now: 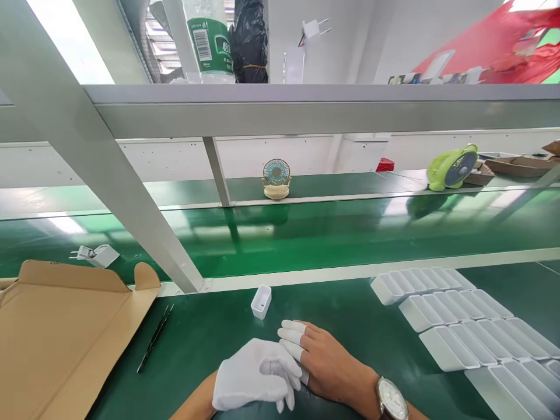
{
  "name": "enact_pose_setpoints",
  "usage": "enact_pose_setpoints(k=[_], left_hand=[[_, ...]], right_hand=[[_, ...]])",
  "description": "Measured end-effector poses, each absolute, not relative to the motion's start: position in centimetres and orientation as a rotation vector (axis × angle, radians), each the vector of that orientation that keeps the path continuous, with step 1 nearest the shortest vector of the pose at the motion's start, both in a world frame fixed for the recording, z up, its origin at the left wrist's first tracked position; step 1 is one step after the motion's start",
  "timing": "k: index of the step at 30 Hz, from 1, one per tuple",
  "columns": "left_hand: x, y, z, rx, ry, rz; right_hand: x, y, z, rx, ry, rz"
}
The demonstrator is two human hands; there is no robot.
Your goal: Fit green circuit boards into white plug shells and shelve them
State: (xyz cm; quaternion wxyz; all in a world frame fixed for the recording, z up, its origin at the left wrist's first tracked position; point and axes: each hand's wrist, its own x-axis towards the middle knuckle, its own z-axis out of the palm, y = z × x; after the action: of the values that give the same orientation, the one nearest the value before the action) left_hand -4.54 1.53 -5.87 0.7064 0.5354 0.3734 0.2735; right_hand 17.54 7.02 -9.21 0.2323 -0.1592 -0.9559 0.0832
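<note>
My left hand [254, 374], in a white glove, lies across the fingers of my right hand [326, 359] on the green bench near the front edge. The gloved fingers curl round the right hand's fingers, which wear white finger cots. My right hand lies flat, palm down, with a wristwatch [391, 399] on its wrist. Neither hand holds an object. A small white plastic housing [261, 301] stands on the mat just beyond the hands.
Rows of white plastic housings [468, 326] lie at the right. A flattened cardboard box [56, 326] lies at the left, black tweezers [155, 337] beside it. A white charger part [96, 255] sits on the conveyor belt. Two small fans [276, 179] [450, 167] stand farther back.
</note>
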Motion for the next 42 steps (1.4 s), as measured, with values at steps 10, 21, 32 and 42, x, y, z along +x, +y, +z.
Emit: enact_pose_setpoints(k=[10,21,32,42], left_hand=[[-4.5,2.2,-5.8,1.005,0.668,0.691],[-4.2,1.6,-6.5,0.835,0.629,0.788],[-4.5,1.7,-6.5,0.874,0.671,0.769],[-4.7,1.8,-6.2,0.903,0.745,0.722]], right_hand=[[17.2,7.2,-9.1,-0.460,-2.600,0.269],[18.0,7.3,-8.8,-0.502,-2.673,0.431],[17.7,7.4,-8.8,-0.574,-2.740,0.300],[17.6,7.4,-8.4,-0.588,-2.745,0.319]])
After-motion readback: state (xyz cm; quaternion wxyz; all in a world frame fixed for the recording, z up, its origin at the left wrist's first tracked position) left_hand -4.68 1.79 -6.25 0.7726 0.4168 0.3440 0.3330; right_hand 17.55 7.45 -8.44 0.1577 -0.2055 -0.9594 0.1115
